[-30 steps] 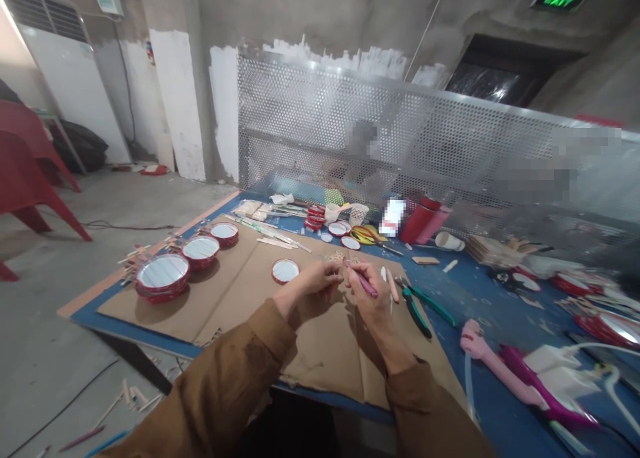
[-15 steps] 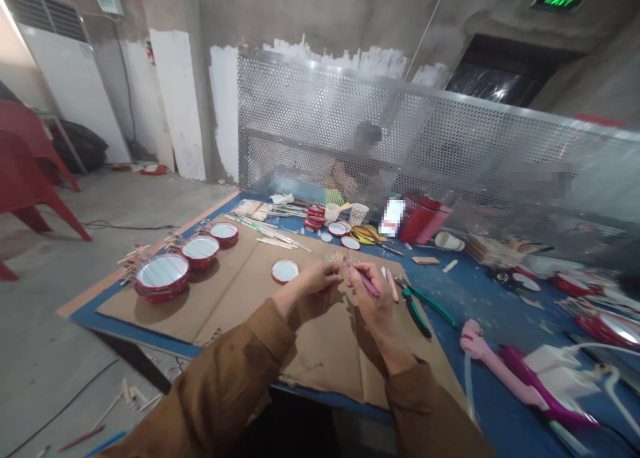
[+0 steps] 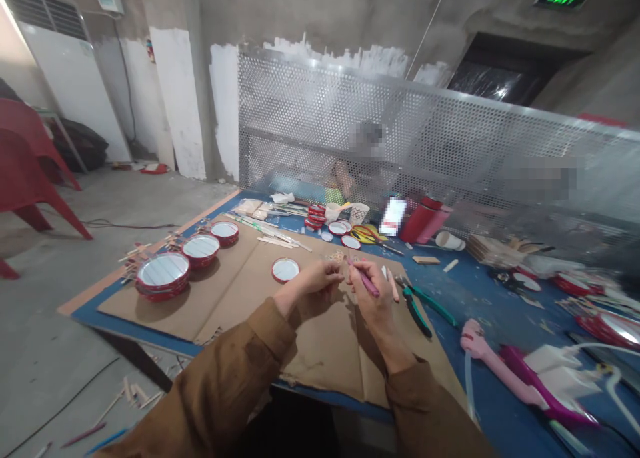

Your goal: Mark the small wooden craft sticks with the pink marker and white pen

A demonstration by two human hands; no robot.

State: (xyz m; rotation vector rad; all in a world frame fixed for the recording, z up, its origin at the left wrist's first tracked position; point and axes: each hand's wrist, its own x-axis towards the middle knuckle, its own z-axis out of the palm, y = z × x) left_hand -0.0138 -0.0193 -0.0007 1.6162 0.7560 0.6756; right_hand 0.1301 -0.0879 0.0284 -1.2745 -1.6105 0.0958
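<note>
My right hand [image 3: 373, 291] grips a slim purple pen-like tool [image 3: 369, 283], its tip pointing away and to the left. Close beside it, my left hand [image 3: 320, 281] is pinched closed; whatever lies between its fingertips is too small to make out. Both hands are over the brown cardboard [image 3: 320, 345]. A round red-rimmed lid with a white face [image 3: 285, 270] lies just left of my left hand. Beyond the fingertips is a small pile of tiny pale pieces [image 3: 337, 256]. Right of my right hand lie teal-handled pliers [image 3: 417, 311] and a light pink stick [image 3: 393, 289].
Three red round drums [image 3: 163, 276] with sticks stand along the left edge. A pink-and-purple glue gun [image 3: 515, 371] lies at right. Behind are a phone [image 3: 393, 216], a red bottle [image 3: 421, 219], a paper cup [image 3: 449, 241] and a perforated metal screen [image 3: 310, 125]; a person sits beyond it.
Almost nothing differs. Both hands keep the same place and grip, and the view has shifted very slightly.
</note>
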